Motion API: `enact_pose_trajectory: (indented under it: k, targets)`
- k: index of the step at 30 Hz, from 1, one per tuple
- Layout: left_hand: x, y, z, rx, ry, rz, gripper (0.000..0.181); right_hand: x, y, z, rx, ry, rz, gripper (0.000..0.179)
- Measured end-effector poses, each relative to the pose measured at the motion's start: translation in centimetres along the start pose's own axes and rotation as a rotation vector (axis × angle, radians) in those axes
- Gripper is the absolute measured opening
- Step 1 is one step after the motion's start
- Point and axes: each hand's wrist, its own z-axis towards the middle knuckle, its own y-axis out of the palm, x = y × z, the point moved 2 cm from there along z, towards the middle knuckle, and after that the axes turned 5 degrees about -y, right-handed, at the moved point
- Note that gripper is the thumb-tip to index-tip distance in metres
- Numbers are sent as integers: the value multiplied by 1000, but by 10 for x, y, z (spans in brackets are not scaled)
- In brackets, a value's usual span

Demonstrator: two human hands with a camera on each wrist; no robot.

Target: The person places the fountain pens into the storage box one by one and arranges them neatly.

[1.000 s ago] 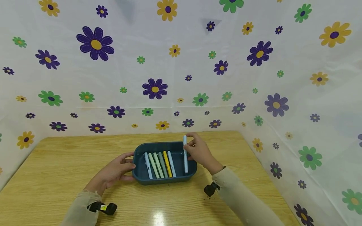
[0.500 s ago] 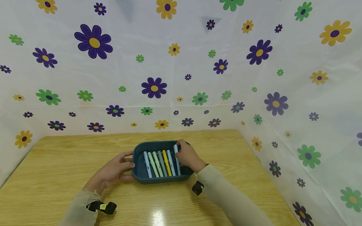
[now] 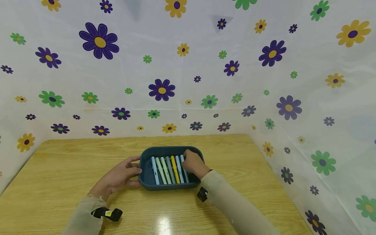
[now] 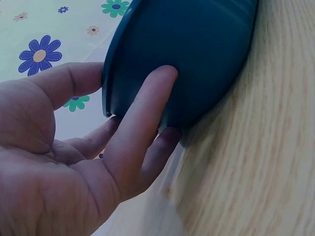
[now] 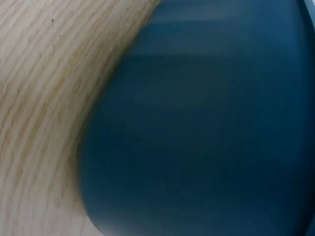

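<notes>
A dark blue oblong tray (image 3: 155, 188) stands on the table with several pens lying side by side in it. From the left come a light blue pen (image 3: 155, 171), pale green pens (image 3: 159, 170), a grey-green pen (image 3: 172, 171), a yellow pen (image 3: 175, 169) and another light blue pen (image 3: 180, 171). My right hand (image 3: 194, 163) reaches into the tray and pinches the rightmost light blue pen (image 3: 186, 177), beside the row; its fingertips are partly hidden. My left hand (image 4: 74, 147) touches the tray's left end from outside with spread, fairly straight fingers.
The wooden table (image 3: 73, 169) extends around the tray. Behind and to the right hang white sheets (image 3: 132, 75) printed with flowers. Black wrist cameras (image 3: 107, 213) are strapped on both sleeves. In the right wrist view the tray's outer wall (image 5: 197, 123) fills most of the picture.
My right hand has moved left and down with the light blue pen, from upright over the tray's right end to beside the row. My left hand has stayed at the tray's left end.
</notes>
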Motion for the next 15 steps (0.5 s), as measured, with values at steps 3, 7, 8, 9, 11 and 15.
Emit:
enact_pose_trajectory:
  k: [3, 7, 8, 9, 11, 15]
  targets:
    - [1, 0, 0, 5, 1, -1, 73, 1, 0, 0, -10, 21, 26, 40]
    - [2, 0, 0, 12, 2, -1, 72, 2, 0, 2, -16, 42, 59, 41]
    - [2, 0, 0, 12, 2, -2, 71, 2, 0, 3, -17, 45, 66, 41]
    - [2, 0, 0, 11, 3, -1, 71, 3, 1, 3, -17, 47, 73, 40]
    - [1, 0, 1, 12, 4, 0, 71, 3, 2, 4, -22, 50, 79, 40]
    - [1, 1, 1, 14, 2, 3, 71, 2, 3, 4, -32, 50, 58, 40]
